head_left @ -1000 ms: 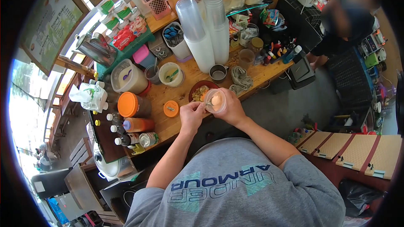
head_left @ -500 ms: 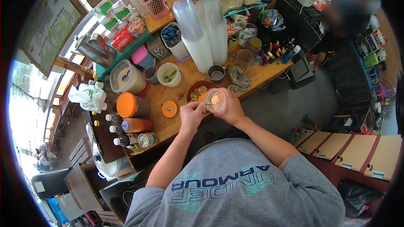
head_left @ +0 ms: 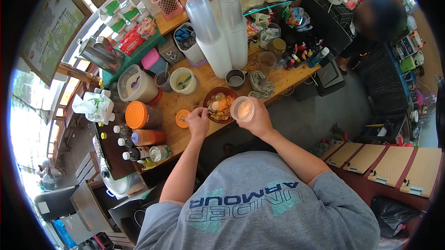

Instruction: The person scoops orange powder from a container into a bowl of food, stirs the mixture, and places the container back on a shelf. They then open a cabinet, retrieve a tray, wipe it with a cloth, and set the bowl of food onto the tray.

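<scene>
My left hand (head_left: 199, 122) pinches a spoon, whose pale, creamy-looking load (head_left: 215, 105) sits over a reddish-brown bowl (head_left: 209, 95). The bowl holds food in orange shreds (head_left: 225, 106) and yellowish pieces. My right hand (head_left: 257, 121) is wrapped round a clear plastic tub (head_left: 238, 103), tilted toward me, with a peach-coloured sauce (head_left: 244, 109) in it. The tub is just right of the bowl's edge. An orange lid (head_left: 181, 121) lies on the counter beside my left hand.
On the wooden counter (head_left: 204, 80) stand a metal cup (head_left: 235, 79), a grey cloth (head_left: 261, 84), stacked plastic cups (head_left: 217, 60), a white tub (head_left: 183, 80) and an orange-lidded jar (head_left: 136, 115). Bottles (head_left: 134, 154) crowd the left. Another person (head_left: 378, 18) is at the upper right.
My left hand has moved left with the spoon, out of the tub and over the bowl. My right hand has shifted the tub slightly right, uncovering more of the bowl.
</scene>
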The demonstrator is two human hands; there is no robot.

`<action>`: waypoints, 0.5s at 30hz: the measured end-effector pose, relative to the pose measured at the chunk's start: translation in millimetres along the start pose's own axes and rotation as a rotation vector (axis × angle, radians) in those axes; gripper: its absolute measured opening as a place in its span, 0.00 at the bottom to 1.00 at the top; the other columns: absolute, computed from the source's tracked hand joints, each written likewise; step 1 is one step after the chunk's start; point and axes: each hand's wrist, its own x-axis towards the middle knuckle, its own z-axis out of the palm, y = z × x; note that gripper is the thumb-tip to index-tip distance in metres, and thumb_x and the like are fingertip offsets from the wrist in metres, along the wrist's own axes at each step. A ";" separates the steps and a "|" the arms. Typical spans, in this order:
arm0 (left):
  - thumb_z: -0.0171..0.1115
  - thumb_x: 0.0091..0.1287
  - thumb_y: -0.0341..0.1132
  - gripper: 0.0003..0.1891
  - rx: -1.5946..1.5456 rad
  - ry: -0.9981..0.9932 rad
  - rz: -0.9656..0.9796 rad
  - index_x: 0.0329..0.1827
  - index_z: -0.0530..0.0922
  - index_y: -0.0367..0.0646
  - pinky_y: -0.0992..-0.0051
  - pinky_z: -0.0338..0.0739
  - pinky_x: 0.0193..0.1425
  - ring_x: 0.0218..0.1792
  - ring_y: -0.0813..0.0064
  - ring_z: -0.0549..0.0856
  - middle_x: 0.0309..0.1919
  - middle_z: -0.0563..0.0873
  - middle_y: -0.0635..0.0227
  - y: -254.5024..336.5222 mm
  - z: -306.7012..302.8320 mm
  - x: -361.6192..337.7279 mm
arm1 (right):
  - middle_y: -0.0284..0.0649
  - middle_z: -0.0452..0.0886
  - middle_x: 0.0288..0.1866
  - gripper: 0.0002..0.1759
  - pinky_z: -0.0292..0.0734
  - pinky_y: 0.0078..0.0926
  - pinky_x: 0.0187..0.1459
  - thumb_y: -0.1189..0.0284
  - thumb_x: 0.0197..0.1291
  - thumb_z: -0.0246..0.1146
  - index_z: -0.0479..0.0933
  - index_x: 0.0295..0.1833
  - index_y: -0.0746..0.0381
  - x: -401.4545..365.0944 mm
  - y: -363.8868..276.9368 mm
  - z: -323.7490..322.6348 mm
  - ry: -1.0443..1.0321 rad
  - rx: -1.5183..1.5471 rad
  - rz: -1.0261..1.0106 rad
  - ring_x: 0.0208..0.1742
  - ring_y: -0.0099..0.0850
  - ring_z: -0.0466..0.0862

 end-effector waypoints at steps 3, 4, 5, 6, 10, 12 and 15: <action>0.70 0.69 0.32 0.08 0.009 0.038 0.058 0.40 0.90 0.35 0.61 0.83 0.41 0.32 0.53 0.91 0.29 0.90 0.51 2.4 7.9 -1.5 | 0.54 0.80 0.64 0.53 0.76 0.46 0.68 0.67 0.38 0.86 0.68 0.72 0.65 -3.1 -0.2 -3.6 -0.037 0.008 0.012 0.67 0.54 0.80; 0.70 0.69 0.32 0.08 0.008 0.038 0.056 0.40 0.90 0.35 0.61 0.83 0.41 0.32 0.53 0.91 0.29 0.90 0.51 2.8 9.5 -2.1 | 0.54 0.80 0.64 0.54 0.75 0.46 0.68 0.67 0.38 0.86 0.68 0.73 0.65 -5.7 4.0 -1.3 -0.020 -0.006 0.014 0.67 0.54 0.80; 0.69 0.69 0.32 0.08 0.008 0.042 0.065 0.40 0.89 0.35 0.61 0.83 0.40 0.32 0.53 0.91 0.30 0.90 0.51 3.1 10.6 -2.1 | 0.54 0.80 0.65 0.55 0.75 0.46 0.69 0.67 0.38 0.87 0.68 0.73 0.66 -7.4 7.2 0.6 -0.003 -0.019 0.015 0.67 0.54 0.80; 0.69 0.69 0.32 0.08 0.008 0.047 0.074 0.39 0.89 0.35 0.61 0.82 0.40 0.32 0.54 0.91 0.30 0.90 0.51 3.7 11.0 -2.1 | 0.54 0.80 0.65 0.55 0.75 0.46 0.69 0.67 0.38 0.87 0.68 0.73 0.66 -8.5 8.0 1.0 -0.005 -0.018 0.015 0.67 0.54 0.80; 0.69 0.70 0.31 0.07 -0.014 0.066 0.087 0.40 0.89 0.35 0.61 0.82 0.40 0.32 0.53 0.90 0.30 0.90 0.50 3.8 11.0 -3.0 | 0.55 0.80 0.64 0.53 0.75 0.48 0.69 0.67 0.37 0.85 0.69 0.72 0.66 -11.9 12.1 3.9 0.005 -0.004 0.044 0.67 0.55 0.79; 0.69 0.70 0.31 0.07 -0.015 0.074 0.117 0.40 0.89 0.35 0.61 0.82 0.39 0.32 0.53 0.90 0.30 0.90 0.51 2.5 10.7 -3.6 | 0.56 0.80 0.64 0.53 0.74 0.48 0.69 0.67 0.37 0.85 0.68 0.72 0.67 -12.9 14.0 5.0 0.004 -0.004 0.053 0.67 0.55 0.79; 0.69 0.70 0.32 0.08 -0.010 0.074 0.137 0.40 0.89 0.35 0.61 0.82 0.39 0.32 0.53 0.90 0.30 0.90 0.50 1.2 9.0 -3.7 | 0.56 0.79 0.65 0.54 0.74 0.48 0.69 0.67 0.37 0.86 0.68 0.72 0.67 -13.7 14.8 5.9 -0.004 0.004 0.061 0.67 0.56 0.79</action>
